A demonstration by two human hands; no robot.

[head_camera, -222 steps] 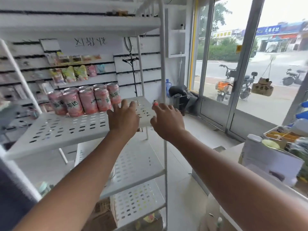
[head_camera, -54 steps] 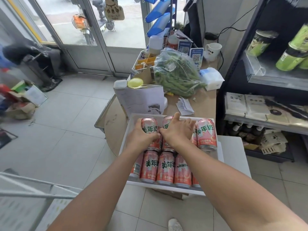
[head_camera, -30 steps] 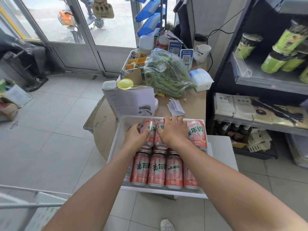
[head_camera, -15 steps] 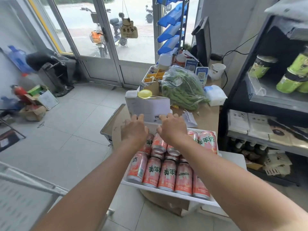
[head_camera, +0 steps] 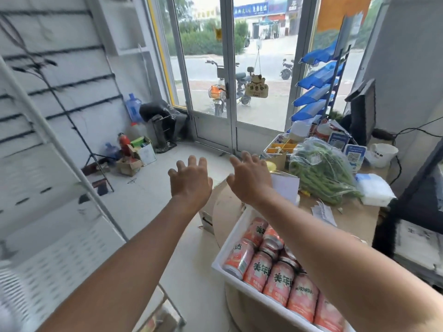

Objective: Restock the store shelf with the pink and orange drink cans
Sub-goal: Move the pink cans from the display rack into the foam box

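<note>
Several pink and orange drink cans point(head_camera: 278, 279) stand packed in a white tray point(head_camera: 229, 245) at the lower right. My left hand point(head_camera: 190, 182) and my right hand point(head_camera: 249, 182) are raised side by side above the floor, up and left of the tray, backs toward me and fingers spread. No can shows in either hand. My right forearm crosses over the tray and hides some cans. The white perforated store shelf point(head_camera: 60, 257) is blurred at the lower left, with its slanted post point(head_camera: 60, 149) above it.
A counter point(head_camera: 354, 216) behind the tray carries a bag of green vegetables point(head_camera: 321, 171), papers and a white packet. Glass doors point(head_camera: 230, 68) face me. Boxes and bottles point(head_camera: 134, 152) lie on the floor at the left wall. A dark shelf unit point(head_camera: 414, 212) stands at the right.
Both hands have lifted off the cans in the tray and moved up and left with fingers spread. The view has swung left, bringing the white shelf into sight.
</note>
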